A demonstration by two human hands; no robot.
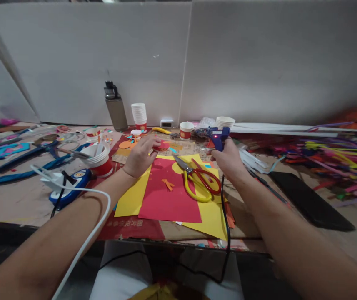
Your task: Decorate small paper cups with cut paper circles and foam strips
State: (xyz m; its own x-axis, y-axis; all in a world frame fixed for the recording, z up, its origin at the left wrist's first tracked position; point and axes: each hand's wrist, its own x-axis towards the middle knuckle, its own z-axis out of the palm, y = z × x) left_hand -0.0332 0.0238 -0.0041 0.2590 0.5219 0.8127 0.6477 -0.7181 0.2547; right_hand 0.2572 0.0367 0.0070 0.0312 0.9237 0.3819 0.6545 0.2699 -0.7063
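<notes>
My right hand (230, 158) is wrapped round the handle of a blue glue gun (218, 137) with a small red light lit on its side. Its black cord hangs down over the table edge. On the other side, my left hand (142, 154) has its thumb and fingers at the edge of a round red paper disc (162, 145), seemingly pinching it. Between my forearms lies a red paper sheet (172, 204) over yellow sheets (128, 202). Scissors (197, 179) with red and yellow handles rest open on the paper, beside small orange paper strips (167, 184).
Stacked paper cups (98, 162), a white-and-blue power strip (72, 187) and pliers (31, 156) are at left. A bottle (116, 110) and another cup stack (139, 114) stand behind. At right lie a black phone-like slab (311, 200) and colourful pipe cleaners (347, 158). A white cable crosses my left forearm.
</notes>
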